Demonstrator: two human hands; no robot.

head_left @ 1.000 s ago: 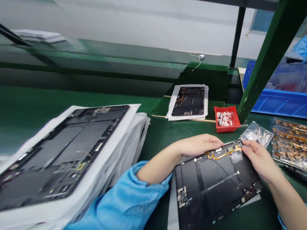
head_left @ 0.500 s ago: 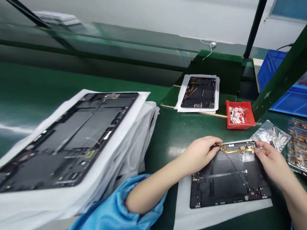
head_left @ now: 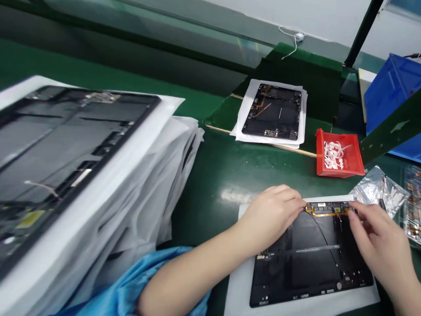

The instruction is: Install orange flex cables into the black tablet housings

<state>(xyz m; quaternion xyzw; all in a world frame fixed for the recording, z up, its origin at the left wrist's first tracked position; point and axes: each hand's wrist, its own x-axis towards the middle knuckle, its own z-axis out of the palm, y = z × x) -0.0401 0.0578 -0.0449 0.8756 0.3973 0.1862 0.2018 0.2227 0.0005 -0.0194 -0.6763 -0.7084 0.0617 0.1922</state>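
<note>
A black tablet housing [head_left: 315,272] lies at the lower right on a white sheet [head_left: 240,281], its inside facing up. An orange flex cable [head_left: 324,214] runs along its far edge, and a thin black wire [head_left: 320,228] curves down across the inside. My left hand [head_left: 274,219] is closed on the far left corner, fingers and thumb pinched together at the rim. At the far right corner, the thumb and forefinger of my right hand [head_left: 381,239] pinch the edge beside the end of the flex cable. My fingers cover both corners.
At left, a tall stack of white sheets [head_left: 138,175] bears another tablet housing [head_left: 66,127]. A further housing [head_left: 276,109] rests on white sheets behind. A red bin [head_left: 355,153] of small white parts, a clear bag [head_left: 378,188], a green post [head_left: 391,127] and a blue crate [head_left: 384,92] stand right.
The view has shifted, so the stack at left looks larger and closer. Both hands stay at the far corners of the housing. Thin wire ends now show near the right fingers.
</note>
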